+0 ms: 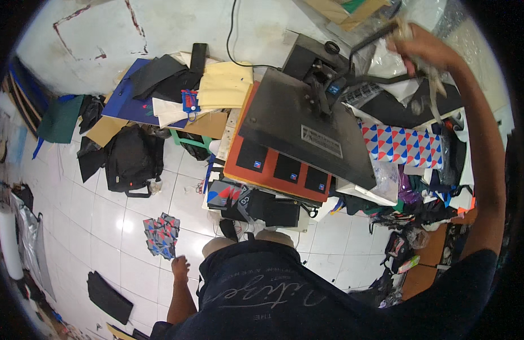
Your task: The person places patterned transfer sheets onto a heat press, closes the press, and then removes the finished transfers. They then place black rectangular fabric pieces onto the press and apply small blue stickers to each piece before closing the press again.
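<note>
A heat press stands before me, its dark upper plate point(299, 124) swung partly over the orange-red lower pad point(242, 164). Several black pieces point(287, 168) with small blue-and-red marks lie along the pad's near edge. Up at the right, my right hand point(423, 50) is closed round the press handle point(375, 38), where pale wrapping hangs loose. My left hand point(180, 268) is low at my side, fingers loosely bent and apart, with nothing visible in it. It is nearest to a heap of grey, red and blue patterned pieces point(162, 235) on the floor.
Left of the press, a low surface bears a dark blue sheet point(126, 102), yellow cloth point(225, 85) and a black phone point(199, 56). A black bag point(134, 158) lies on the tiled floor. Right of the press are a patterned red-and-blue stack point(401, 145) and piled fabrics point(409, 190).
</note>
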{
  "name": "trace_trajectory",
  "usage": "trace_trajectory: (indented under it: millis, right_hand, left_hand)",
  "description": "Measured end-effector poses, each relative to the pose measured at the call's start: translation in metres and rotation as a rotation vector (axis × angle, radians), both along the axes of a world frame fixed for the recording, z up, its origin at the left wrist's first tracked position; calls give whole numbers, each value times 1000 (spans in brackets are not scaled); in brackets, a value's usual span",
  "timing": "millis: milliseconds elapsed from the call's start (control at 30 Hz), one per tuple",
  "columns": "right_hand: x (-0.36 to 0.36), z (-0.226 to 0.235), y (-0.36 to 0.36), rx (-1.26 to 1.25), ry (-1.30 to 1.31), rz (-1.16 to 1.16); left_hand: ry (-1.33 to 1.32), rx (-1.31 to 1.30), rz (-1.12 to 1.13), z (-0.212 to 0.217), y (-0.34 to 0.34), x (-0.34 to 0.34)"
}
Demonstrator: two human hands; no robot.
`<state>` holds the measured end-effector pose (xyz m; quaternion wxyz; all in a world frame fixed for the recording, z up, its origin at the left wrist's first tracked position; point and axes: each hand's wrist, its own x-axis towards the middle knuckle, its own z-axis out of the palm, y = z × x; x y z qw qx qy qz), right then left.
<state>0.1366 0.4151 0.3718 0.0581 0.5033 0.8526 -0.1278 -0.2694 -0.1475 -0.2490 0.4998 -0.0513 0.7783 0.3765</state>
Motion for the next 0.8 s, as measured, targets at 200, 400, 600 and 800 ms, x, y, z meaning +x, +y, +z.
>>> trace_trajectory:
  millis: [200,400,600,800]
  right_hand:
    - [-30,-77,-80,-531,422,-156]
    - [-31,-176,-125,-491,269,52]
    - [-31,-269,-175,-534,113,-71]
    - [-31,-352,-180,-511,234,-60]
  left_hand:
    - [445,455,-161,65,153,11]
    - [456,1171,-481,280,338,105]
    - [417,1500,-1206,367,403,248]
    - [595,1165,-1394,325,405,265]
